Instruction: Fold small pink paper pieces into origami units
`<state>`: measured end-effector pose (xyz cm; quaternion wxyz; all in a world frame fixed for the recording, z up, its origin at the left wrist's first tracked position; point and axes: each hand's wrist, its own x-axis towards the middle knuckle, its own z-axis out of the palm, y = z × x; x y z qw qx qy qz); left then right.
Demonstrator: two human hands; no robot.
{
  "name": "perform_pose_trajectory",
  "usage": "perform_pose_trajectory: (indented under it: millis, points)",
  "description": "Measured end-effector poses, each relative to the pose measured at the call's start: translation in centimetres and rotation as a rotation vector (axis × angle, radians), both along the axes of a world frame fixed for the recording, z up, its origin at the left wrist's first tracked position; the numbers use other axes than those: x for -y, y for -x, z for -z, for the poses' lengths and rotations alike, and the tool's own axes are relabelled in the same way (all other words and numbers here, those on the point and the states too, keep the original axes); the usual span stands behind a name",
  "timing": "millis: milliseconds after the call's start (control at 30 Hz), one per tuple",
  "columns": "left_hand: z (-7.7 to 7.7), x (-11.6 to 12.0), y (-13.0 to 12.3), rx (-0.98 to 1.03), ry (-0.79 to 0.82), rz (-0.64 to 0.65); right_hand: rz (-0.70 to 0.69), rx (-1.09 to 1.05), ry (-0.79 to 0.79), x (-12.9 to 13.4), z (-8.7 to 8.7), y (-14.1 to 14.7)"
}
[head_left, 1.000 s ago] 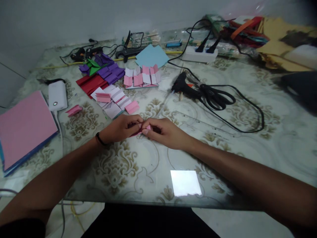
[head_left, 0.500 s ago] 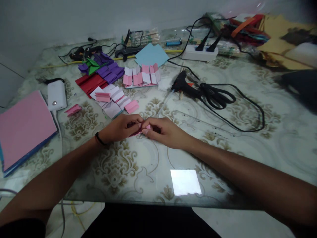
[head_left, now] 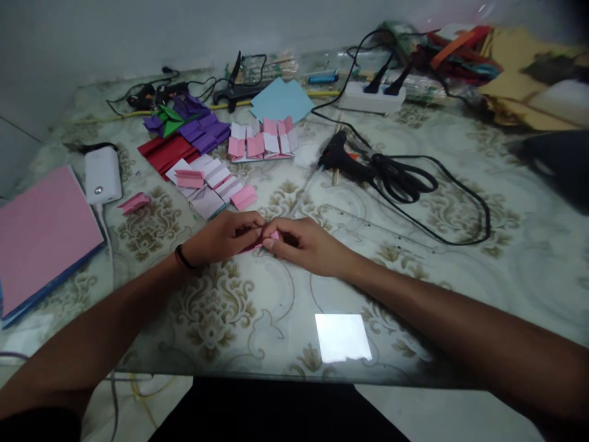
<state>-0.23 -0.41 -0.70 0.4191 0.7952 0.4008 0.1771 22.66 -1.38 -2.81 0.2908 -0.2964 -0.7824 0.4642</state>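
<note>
Near the middle of the patterned table [head_left: 271, 294], my left hand [head_left: 225, 236] pinches the left part of a small folded pink paper [head_left: 252, 247]. My right hand [head_left: 301, 244] grips the same paper's right end, its fingers touching those of my left hand. Most of the paper is hidden under the fingers. Just beyond my left hand lie folded white and pink papers [head_left: 214, 181]. Another row of folded pink and white papers [head_left: 263, 141] stands behind them. A loose pink folded piece [head_left: 134, 203] rests to the left.
A glue gun [head_left: 343, 159] with a coiled black cable and a clear ruler [head_left: 381, 228] lie right of centre. Pink sheets [head_left: 46, 239] and a white power bank [head_left: 103, 175] are at left. Behind are purple papers [head_left: 205, 132], blue sheets [head_left: 281, 101] and a power strip [head_left: 372, 98].
The view has shifted very slightly, so things at the left appear a little further left. Both hands keep nearly the same place and grip on the pink paper.
</note>
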Motion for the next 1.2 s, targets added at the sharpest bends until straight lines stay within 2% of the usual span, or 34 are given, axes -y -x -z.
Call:
perform_pose_trajectory:
  millis: [1200]
  points:
    - [-0.23,0.06,-0.11,-0.002,-0.014,-0.004,0.000,0.003,-0.002,0.07,-0.22,0.06]
